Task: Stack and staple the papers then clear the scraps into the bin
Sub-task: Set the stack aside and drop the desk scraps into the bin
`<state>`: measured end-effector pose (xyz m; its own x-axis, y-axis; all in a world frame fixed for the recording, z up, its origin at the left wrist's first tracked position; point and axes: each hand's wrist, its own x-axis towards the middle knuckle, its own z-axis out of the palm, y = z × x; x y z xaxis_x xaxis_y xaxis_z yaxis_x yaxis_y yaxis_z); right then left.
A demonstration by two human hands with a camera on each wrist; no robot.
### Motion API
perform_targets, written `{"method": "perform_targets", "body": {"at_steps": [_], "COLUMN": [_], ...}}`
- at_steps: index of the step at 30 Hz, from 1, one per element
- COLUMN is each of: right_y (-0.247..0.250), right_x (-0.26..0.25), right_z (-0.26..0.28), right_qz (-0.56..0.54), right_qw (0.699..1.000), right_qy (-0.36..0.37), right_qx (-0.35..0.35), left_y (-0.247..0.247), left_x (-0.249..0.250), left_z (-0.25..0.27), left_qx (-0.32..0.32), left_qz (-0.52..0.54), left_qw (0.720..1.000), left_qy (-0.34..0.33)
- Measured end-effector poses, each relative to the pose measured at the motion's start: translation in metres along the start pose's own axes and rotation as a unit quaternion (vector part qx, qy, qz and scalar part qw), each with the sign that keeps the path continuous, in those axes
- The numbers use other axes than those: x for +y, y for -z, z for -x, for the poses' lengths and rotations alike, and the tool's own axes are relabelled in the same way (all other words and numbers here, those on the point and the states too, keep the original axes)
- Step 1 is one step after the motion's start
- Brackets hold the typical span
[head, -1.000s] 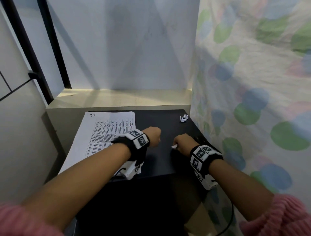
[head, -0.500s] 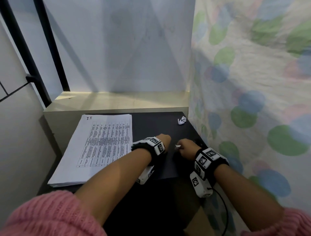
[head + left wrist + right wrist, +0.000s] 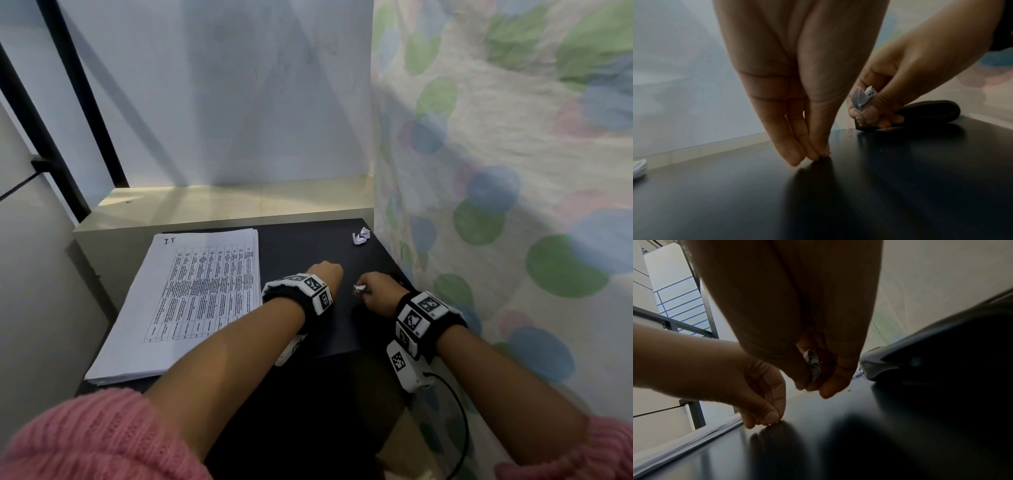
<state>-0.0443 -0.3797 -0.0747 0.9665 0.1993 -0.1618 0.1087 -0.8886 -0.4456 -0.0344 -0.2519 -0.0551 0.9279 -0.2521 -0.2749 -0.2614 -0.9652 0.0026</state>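
Observation:
A stack of printed papers lies on the left of the black table. My left hand is beside it at mid-table, fingertips pinched together against the top, with a tiny pale speck at the thumb tip. Just to its right, my right hand grips a crumpled paper scrap between thumb and curled fingers. A black stapler lies right behind that hand. Another crumpled scrap sits at the far right corner.
A dotted cloth hangs close along the table's right edge. A pale ledge and wall stand behind the table. Tiny specks lie on the top near the stapler. No bin is in view.
My left hand has moved right, toward the right hand, and now sits with its fingertips on the table. The right hand still holds its scrap, almost in place.

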Motion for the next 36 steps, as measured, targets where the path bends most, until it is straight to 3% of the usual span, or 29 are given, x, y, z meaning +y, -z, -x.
{"method": "perform_targets", "body": {"at_steps": [5,11,17,26,36], "right_y": [-0.002,0.0,0.003,0.0,0.0], "right_x": [0.001,0.0,-0.006,-0.014,-0.004], "right_z": [0.002,0.008,0.009,0.01,0.011], "right_qz": [-0.007,-0.015,-0.013,0.006,0.003], "right_qw": [1.0,1.0,1.0,1.0,1.0], "right_qy": [0.002,-0.002,-0.006,0.005,-0.007], "right_qx": [0.004,0.011,0.013,0.01,0.009], "left_y": [-0.005,-0.01,0.006,-0.01,-0.003], "left_x": [0.006,-0.021,-0.043,-0.012,-0.001], "left_z": [0.001,-0.002,0.003,-0.001,-0.001], "left_qx": [-0.021,-0.041,0.017,0.009,-0.013], "left_qz": [-0.013,0.04,0.103,0.068,-0.009], "left_qw": [1.0,0.998,0.993,0.998,1.0], "left_qy": [-0.007,0.038,0.061,0.001,-0.012]}}
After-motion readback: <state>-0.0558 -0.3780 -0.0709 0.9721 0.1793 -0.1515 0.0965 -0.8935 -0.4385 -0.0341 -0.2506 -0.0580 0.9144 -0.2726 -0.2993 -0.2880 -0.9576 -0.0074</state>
